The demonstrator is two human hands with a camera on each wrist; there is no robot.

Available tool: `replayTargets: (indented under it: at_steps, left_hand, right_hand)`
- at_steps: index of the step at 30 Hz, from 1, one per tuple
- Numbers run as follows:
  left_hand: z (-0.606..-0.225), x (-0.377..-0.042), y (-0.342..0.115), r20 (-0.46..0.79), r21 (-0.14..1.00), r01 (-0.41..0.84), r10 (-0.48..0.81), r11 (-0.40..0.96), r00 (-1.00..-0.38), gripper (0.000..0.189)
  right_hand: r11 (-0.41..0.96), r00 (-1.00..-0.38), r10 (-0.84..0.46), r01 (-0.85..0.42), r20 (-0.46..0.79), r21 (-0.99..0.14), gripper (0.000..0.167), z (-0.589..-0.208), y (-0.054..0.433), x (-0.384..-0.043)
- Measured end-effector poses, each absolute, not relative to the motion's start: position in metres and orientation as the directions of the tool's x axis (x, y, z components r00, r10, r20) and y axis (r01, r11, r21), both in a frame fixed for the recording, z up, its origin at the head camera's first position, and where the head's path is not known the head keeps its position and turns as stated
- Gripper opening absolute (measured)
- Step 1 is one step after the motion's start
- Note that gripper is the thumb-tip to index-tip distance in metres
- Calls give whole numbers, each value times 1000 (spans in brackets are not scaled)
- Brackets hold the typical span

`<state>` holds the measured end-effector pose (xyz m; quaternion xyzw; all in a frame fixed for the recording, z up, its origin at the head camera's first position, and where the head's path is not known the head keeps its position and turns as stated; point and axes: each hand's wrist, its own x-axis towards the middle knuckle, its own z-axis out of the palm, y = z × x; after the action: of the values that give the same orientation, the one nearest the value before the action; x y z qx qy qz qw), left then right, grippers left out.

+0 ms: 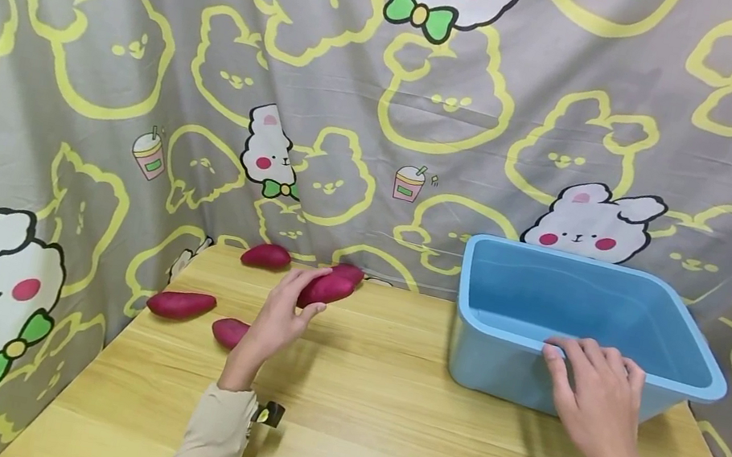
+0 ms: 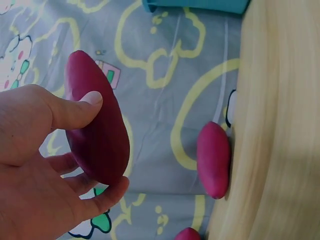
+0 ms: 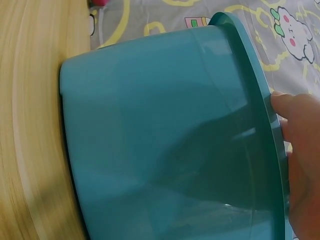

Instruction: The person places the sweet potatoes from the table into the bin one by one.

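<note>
Left hand (image 1: pixel 276 319) is pinching a purple sweet potato (image 1: pixel 326 289) between thumb and fingertips, lifted near the table's (image 1: pixel 375 426) far edge. Right hand (image 1: pixel 590 395) is resting flat-fingered on the blue tub's (image 1: pixel 714 380) near rim. That light pinch could let it slip and roll.

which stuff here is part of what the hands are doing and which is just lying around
In use:
- left hand holding a sweet potato
- right hand on the rim of the blue tub

Lying about:
- loose sweet potatoes on the table
- bunny-print cloth behind
</note>
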<state>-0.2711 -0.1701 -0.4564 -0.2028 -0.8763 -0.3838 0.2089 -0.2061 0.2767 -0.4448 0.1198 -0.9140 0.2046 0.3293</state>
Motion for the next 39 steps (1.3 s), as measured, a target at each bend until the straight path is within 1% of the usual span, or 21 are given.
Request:
replayTargets:
  at_steps: [9,16,19,30,33,39]
  left_hand:
    - [-449,-268,-170,584,574,567,190,591,-789,53]
    - [-447,-263,-167,613,591,579,153,562,-775,55]
    - [-444,-263,-163,638,585,593,138,554,-758,56]
    - [-444,-263,-151,674,579,624,121,525,-728,54]
    - [-444,-261,-149,680,577,625,115,525,-724,54]
    - [-442,-260,-142,662,599,628,134,496,-738,54]
  right_hand:
    - [890,-754,-83,-349,651,-292,26,-444,276,-206]
    - [888,-755,-89,-356,650,-292,25,-445,276,-204]
    - [886,-754,-88,-358,650,-295,26,-445,276,-204]
    - [883,-758,-91,-362,646,-300,27,-442,275,-208]
    - [881,-757,-90,-364,648,-303,27,-442,275,-207]
    - [881,-759,-83,-358,645,-308,28,-444,276,-207]
